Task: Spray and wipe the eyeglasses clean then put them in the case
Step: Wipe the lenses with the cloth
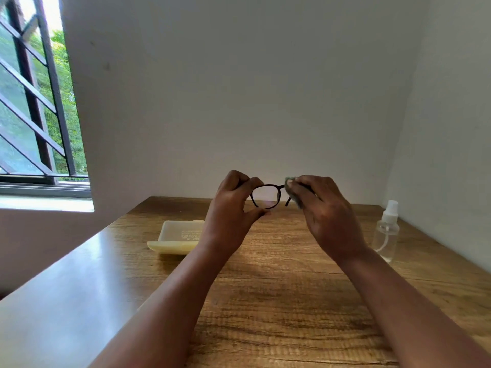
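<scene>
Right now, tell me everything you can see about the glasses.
The glasses have a thin dark frame, plastic by the look, with clear rounded lenses. They are held up above the table, not resting on it, roughly level. The left hand pinches the left end of the frame. The right hand presses a small greenish cloth over the right lens, hiding most of it, so only the left lens, the bridge and a bit of the right rim show. The temples are hidden.

My wood-grain counter meets a plain white wall; my barred window shows green leaves.
</scene>
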The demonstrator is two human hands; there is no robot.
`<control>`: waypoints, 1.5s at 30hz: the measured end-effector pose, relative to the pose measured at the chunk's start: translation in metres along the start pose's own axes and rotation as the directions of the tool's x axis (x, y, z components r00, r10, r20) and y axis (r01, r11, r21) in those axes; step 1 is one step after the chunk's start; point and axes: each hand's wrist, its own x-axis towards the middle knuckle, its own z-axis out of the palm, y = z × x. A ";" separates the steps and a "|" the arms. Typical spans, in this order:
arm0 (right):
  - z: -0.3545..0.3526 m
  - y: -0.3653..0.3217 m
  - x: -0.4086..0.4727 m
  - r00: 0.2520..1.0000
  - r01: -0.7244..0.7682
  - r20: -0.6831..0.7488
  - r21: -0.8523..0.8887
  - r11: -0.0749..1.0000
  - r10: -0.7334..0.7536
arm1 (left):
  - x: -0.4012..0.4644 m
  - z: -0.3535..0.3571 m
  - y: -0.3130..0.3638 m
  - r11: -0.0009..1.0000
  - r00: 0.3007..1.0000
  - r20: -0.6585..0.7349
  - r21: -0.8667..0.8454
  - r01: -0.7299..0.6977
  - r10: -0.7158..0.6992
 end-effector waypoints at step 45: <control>0.009 0.003 -0.006 0.991 -0.127 -0.029 0.099 0.987 0.131 | -0.001 0.000 -0.004 0.999 1.000 0.007 0.050 -0.010 0.010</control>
